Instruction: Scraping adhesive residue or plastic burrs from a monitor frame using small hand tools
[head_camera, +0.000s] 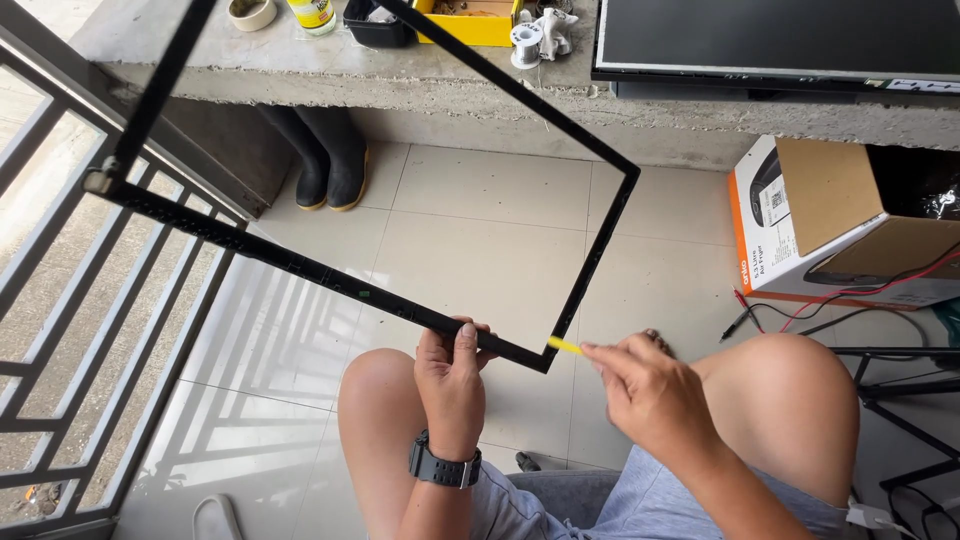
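Pale glossy floor tiles (480, 250) lay under a rough concrete bench (400, 70), with a metal railing (60, 300) alongside. Black boots (330, 155) stood beneath the bench, a cardboard box (830, 220) nearby. The left hand (452, 385) gripped a thin black frame (330, 275) near its corner, above the knees. The right hand (650, 395) pinched a small yellow strip (565, 346) touching that corner.

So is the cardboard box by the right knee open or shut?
Open. The cardboard box lies on its side on the tiled floor, its brown flaps folded outward.
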